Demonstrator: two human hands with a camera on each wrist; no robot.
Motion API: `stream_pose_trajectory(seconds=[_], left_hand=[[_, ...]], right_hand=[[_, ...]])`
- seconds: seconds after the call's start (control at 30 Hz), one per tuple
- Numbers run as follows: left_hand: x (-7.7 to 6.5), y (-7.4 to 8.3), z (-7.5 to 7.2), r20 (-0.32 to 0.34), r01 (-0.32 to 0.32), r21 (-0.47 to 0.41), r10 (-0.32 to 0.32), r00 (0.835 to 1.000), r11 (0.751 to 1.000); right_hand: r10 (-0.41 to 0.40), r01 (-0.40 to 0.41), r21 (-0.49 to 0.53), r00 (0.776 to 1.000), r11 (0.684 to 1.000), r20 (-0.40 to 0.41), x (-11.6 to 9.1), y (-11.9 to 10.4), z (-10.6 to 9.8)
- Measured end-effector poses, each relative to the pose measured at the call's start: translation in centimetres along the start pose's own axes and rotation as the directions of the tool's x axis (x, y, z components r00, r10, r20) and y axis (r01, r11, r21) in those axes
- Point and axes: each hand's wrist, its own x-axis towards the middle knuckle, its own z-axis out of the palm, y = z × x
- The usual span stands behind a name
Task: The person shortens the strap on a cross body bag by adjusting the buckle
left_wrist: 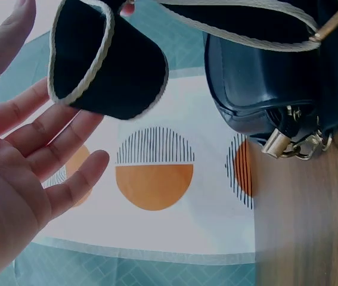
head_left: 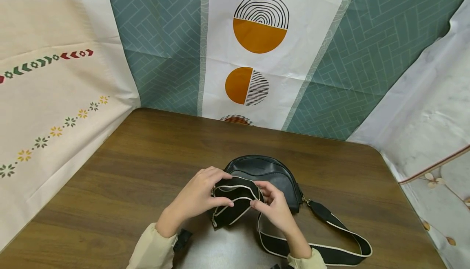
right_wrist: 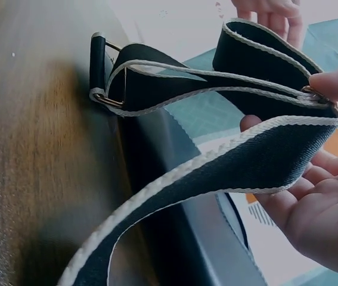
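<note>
A black shoulder strap [head_left: 238,211] with pale edging is folded into several loops in front of a black leather handbag [head_left: 262,167]. My right hand [head_left: 275,210] pinches the stacked folds, its thumb at a small metal slider [right_wrist: 313,93] in the right wrist view. On the other side, my left hand [head_left: 196,195] reaches around the folded loops. Its loosely extended fingers [left_wrist: 61,134] lie against the outer loop in the left wrist view, and the thumb stands apart from it. One length of strap [right_wrist: 174,185] hangs down from the right hand's folds.
The handbag stands on a brown wooden table [head_left: 147,151]. More strap [head_left: 338,252] trails over the tabletop at the right, joined to the bag by a metal clasp [head_left: 304,199]. Patterned cloths [head_left: 165,57] hang along the table's back and sides.
</note>
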Motion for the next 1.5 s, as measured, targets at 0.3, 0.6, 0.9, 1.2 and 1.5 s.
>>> stream_pose_trajectory(seconds=[0.3, 0.6, 0.9, 1.2, 1.5], left_hand=[[-0.6, -0.4, 0.1, -0.031, 0.014, 0.018, -0.013, 0.999, 1.000], [-1.3, -0.6, 0.4, -0.037, 0.105, -0.043, -0.107, 0.994, 0.994], [-1.3, -0.9, 2.2, 0.076, 0.119, -0.250, -0.103, 0.992, 0.961], [-1.0, -1.2, 3.5, 0.203, 0.216, -0.452, -0.136, 0.970, 0.865], [-0.7, -1.6, 4.3, 0.263, 0.292, -0.473, -0.183, 0.947, 0.831]], right_hand=[[0.101, -0.095, 0.081, 0.992, 0.992, -0.080, -0.1, 0.0, -0.2], [0.227, -0.185, 0.243, 0.961, 0.952, -0.157, 0.0, -0.1, -0.3], [0.290, -0.223, 0.322, 0.940, 0.920, -0.180, 0.3, -0.3, -0.2], [0.335, -0.241, 0.387, 0.922, 0.890, -0.195, 0.4, -0.3, -0.3], [0.369, -0.246, 0.429, 0.900, 0.869, -0.232, 0.5, -0.3, -0.3]])
